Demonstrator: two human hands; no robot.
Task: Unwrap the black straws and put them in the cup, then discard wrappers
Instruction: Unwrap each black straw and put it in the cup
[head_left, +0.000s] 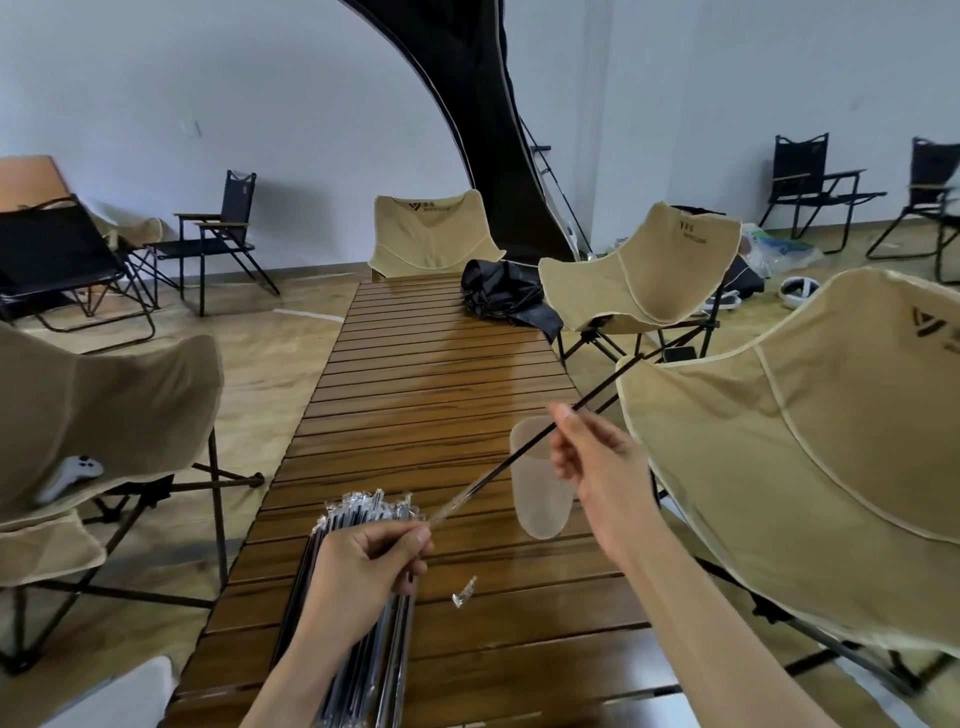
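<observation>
Fingers of the left hand (371, 564) curl round the bundle of wrapped straws (358, 623) and pinch the clear wrapper (457, 501) at its near end; just right of them a torn wrapper scrap (464, 592) lies on the slatted wooden table (415, 364). Up and to the right, the right hand (592, 462) pinches the black straw (524, 449), most of it already bare, its far tip beyond the fingers. Beside that hand, partly behind the straw, stands the translucent cup (540, 488). The step in hand looks like drawing the straw free; next it must clear the wrapper, then tip down into the cup.
</observation>
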